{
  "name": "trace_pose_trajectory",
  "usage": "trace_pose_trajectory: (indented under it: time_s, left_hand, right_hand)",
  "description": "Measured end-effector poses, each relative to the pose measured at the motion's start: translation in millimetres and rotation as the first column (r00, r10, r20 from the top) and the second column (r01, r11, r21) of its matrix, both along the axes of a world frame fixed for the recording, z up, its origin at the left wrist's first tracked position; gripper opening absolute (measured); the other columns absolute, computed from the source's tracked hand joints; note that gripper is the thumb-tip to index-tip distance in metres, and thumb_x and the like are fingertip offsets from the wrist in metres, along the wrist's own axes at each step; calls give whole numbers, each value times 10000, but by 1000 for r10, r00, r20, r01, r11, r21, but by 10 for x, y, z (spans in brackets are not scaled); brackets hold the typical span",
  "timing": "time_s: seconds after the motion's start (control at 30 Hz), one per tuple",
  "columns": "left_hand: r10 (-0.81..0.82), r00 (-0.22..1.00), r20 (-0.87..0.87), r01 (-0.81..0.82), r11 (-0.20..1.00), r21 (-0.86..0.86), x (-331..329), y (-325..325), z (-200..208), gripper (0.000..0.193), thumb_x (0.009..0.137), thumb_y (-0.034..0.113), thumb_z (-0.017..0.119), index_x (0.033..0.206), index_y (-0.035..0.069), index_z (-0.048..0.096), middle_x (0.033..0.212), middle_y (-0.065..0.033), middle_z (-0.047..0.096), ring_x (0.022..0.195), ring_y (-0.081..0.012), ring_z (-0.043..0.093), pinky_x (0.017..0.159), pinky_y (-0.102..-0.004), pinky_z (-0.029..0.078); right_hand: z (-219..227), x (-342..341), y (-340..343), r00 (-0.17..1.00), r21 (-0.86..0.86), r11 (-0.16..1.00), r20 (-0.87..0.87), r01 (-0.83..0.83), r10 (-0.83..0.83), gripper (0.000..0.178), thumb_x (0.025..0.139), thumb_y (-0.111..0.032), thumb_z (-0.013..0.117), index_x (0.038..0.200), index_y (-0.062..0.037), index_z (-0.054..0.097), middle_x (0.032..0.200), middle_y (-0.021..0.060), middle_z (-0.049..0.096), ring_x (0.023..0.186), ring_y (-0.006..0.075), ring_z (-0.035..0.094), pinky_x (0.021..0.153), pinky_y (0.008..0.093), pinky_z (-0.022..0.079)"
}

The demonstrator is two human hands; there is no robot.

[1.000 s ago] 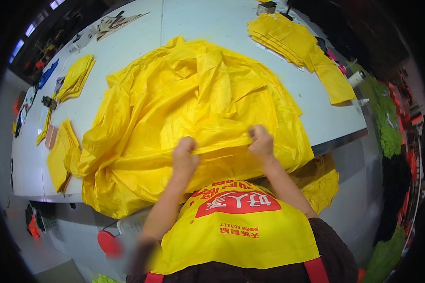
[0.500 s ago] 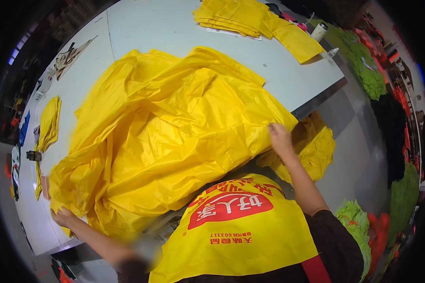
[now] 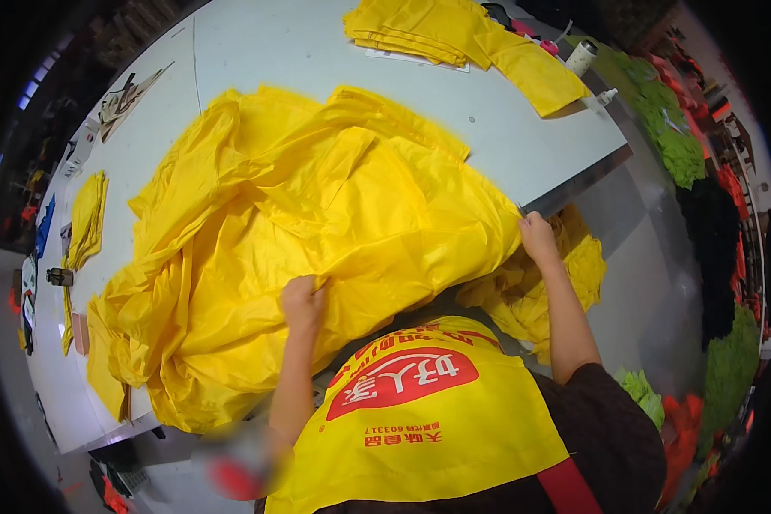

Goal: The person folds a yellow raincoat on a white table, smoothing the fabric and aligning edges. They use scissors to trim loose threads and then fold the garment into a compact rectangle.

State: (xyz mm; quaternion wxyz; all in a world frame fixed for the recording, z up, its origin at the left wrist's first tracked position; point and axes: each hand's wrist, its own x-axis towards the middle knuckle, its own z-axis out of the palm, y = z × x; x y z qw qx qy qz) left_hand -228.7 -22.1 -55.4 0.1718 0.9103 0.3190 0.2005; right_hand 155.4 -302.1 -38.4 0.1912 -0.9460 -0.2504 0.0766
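Note:
A large sheet of thin, shiny yellow fabric (image 3: 377, 197) lies bunched in deep folds over the near part of the table, with part of it hanging past the near edge. Closed on a fold near the middle of its near side is my left hand (image 3: 302, 301). My right hand (image 3: 537, 236) pinches the fabric's right corner beside the table edge. A small dark tip shows just above those fingers, too small to name. Between the two hands the fabric's near edge runs fairly straight. I wear a yellow apron (image 3: 480, 428) with red print.
The white table (image 3: 274, 51) carries a stack of folded yellow pieces (image 3: 420, 30) at the back, beside a thread cone (image 3: 581, 56). More yellow fabric (image 3: 574, 274) hangs or lies below the right edge. Folded yellow strips (image 3: 87, 218) lie far left. Green piles (image 3: 660, 120) stand at right.
My left hand has left the fabric's lower-left corner and moved right to grip its near side. My right hand has shifted slightly right and up, still at the right corner.

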Motion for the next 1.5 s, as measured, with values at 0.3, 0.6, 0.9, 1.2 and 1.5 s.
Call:
trace_pose_trajectory:
  time_s: [0.3,0.6,0.9,1.2,1.5]
  left_hand:
    - [639,669,380,-563,769,-302,-932,648,811,122,792,88,596,785,-33,584,655,-82,576,566,-161,471,545,-287,384]
    - [855,484,186,-809,518,-278,-1658,826,29,250,793,215,621,821,-33,607,689,-113,590,589,-202,503,579,-311,417]
    - [366,876,313,-465,811,354,232,105,852,423,782,175,633,1156,18,512,1149,-141,527,1123,-347,439,981,-430,298]
    - [-15,995,-94,40,961,273,1808,-369,911,506,704,312,702,1119,69,545,1073,-101,557,1111,-294,459,976,-552,235]
    - [25,994,-104,4,962,272,1894,-431,831,441,708,296,697,1066,72,569,1029,-91,570,1067,-280,481,958,-536,257]
  right_hand:
    - [1815,-89,1283,884,563,691,190,-454,427,182,844,-171,574,840,6,533,648,86,519,597,130,456,552,276,401]
    - [854,748,1971,769,375,860,-411,-346,489,295,804,-302,513,814,-17,589,716,91,598,561,157,572,513,264,440]
    - [69,976,1286,600,388,871,-787,301,143,260,860,-300,533,916,-48,561,758,20,556,530,38,391,391,191,267]
    - [-388,1870,1019,987,109,993,160,-35,17,247,804,-178,537,967,3,575,832,203,607,851,386,582,787,437,458]
    - [83,1214,1301,456,459,833,-840,309,294,225,822,-281,612,876,-64,584,612,-45,415,458,39,332,384,197,258]
